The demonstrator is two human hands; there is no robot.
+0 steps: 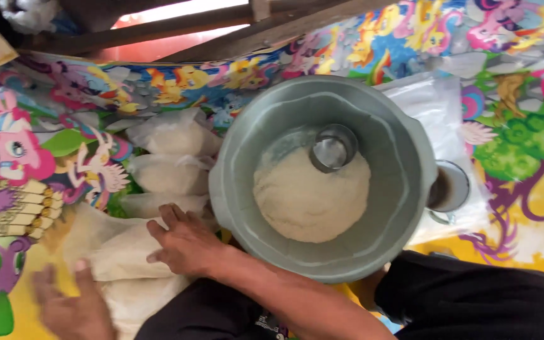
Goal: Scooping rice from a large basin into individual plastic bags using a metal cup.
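- Right hand (187, 242), fingers flat and spread, pressing down on a filled white bag (124, 255) at basin's 8 o'clock, steadying it.
- Left hand (70, 308), blurred, open beside same bag; grip unclear.
- Grey basin (240, 189) with pale flour (310, 201) and metal cup (333, 148) kept close for scooping.
- More packed bags (174, 135) stacked at 10 o'clock.

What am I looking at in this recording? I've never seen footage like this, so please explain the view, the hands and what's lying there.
One camera, worn on a person's head, looks down at their own bare hands. They sit on a colourful cartoon mat. Beside them is a grey basin holding a white powdery heap and a small metal cup. Left of it lie several filled plastic bags. The right hand rests on the nearest bag; the left hand, blurred, touches it too. A glass stands right of the basin.
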